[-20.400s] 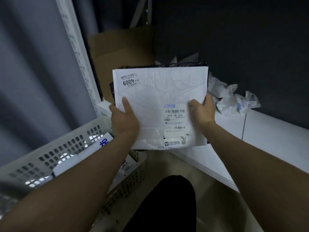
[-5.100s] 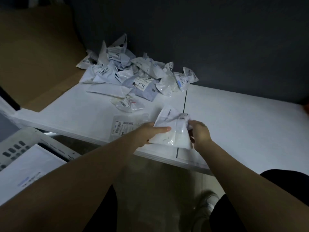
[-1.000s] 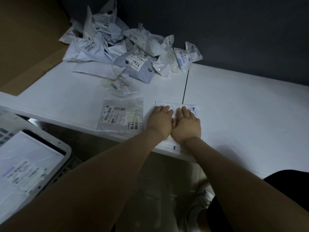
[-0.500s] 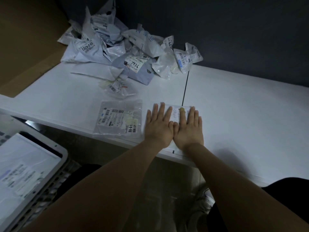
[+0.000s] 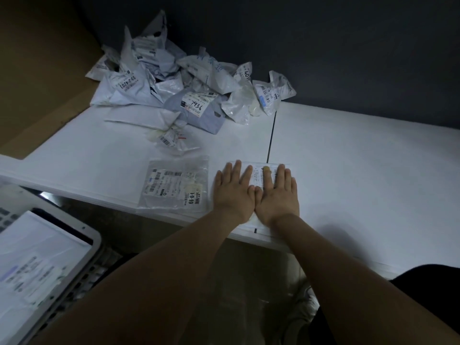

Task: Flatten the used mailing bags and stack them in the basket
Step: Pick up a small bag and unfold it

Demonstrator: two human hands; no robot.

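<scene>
Head view, white table (image 5: 348, 170), dark wall (image 5: 323, 46), left hand (image 5: 234, 192), right hand (image 5: 277, 195) spread on bag (image 5: 257, 174)

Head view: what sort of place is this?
Probably a parcel-sorting or mailroom corner: a heap of crumpled bags with shipping labels lies on a white table, and a plastic basket beside it holds a flattened one.

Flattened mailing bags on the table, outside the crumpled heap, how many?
2. A clear plastic labelled bag lies at the front edge; a white labelled bag is pressed under the left hand and right hand. The crumpled heap may hide more.
</scene>
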